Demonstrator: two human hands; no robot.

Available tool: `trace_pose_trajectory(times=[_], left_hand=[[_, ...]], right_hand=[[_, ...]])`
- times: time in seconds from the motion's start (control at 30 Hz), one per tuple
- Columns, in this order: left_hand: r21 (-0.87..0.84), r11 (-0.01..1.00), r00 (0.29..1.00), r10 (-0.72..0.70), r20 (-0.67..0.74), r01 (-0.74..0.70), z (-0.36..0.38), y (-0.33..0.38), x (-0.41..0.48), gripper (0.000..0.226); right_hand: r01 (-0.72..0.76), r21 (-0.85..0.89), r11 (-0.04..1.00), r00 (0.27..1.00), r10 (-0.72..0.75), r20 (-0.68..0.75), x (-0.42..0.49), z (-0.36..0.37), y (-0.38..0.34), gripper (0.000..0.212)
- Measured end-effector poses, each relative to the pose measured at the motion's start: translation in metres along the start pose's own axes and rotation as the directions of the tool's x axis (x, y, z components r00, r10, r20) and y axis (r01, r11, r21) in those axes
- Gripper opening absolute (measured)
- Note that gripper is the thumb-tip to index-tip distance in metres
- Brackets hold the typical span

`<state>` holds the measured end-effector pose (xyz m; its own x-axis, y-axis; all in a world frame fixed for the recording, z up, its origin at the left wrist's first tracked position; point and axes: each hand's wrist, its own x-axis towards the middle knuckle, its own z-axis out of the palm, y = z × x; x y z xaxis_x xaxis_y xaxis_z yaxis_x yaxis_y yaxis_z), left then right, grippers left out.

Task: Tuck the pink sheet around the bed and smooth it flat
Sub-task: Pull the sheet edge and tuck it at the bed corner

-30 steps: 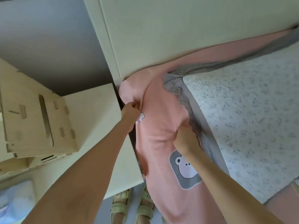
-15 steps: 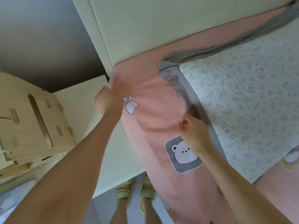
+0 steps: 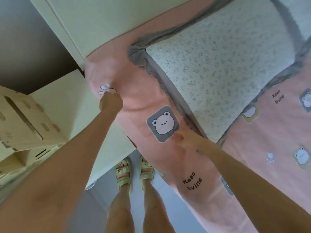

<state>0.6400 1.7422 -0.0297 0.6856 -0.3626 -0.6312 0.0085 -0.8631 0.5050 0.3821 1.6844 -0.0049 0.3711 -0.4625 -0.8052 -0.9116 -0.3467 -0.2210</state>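
Pink sheet (image 3: pixel 168 91): "Keep living" printed twice in dark lettering, near the lower centre and upper right.

Both forearms bare, no sleeves visible. Legs bare. Pale green strapped sandals (image 3: pixel 134 174) on both feet, lower centre.

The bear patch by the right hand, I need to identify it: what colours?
Head view: bear patch is a grey rounded square holding a pale bear face.

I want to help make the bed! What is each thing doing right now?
Pink cartoon-print sheet: pulled over the corner, still creased.
Speckled pale pillow: lying flat on the sheet.
Left hand: fisted on the sheet's edge.
Right hand: pressing on the sheet.
Pale green sandals: worn, on the floor.
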Motion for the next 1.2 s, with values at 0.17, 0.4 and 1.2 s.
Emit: trace_pose_trajectory(times=[0.17,0.4,1.2], left_hand=[[-0.124,0.992,0.996,-0.041,-0.080,0.031,-0.015,-0.008,-0.002,0.038],[-0.285,0.953,0.906,-0.033,-0.421,-0.098,-0.040,-0.018,0.021,0.034],[-0.752,0.654,0.995,-0.102,0.015,0.078,-0.018,-0.005,0.143,0.034]], right_hand=[[0.054,0.043,0.998,0.915,-0.032,-0.402,0.000,-0.029,-0.020,0.021],[0.366,-0.306,0.879,0.627,-0.476,-0.617,0.054,-0.105,-0.132,0.021],[0.433,-0.622,0.652,0.634,-0.711,-0.304,0.233,-0.102,-0.230,0.028]])
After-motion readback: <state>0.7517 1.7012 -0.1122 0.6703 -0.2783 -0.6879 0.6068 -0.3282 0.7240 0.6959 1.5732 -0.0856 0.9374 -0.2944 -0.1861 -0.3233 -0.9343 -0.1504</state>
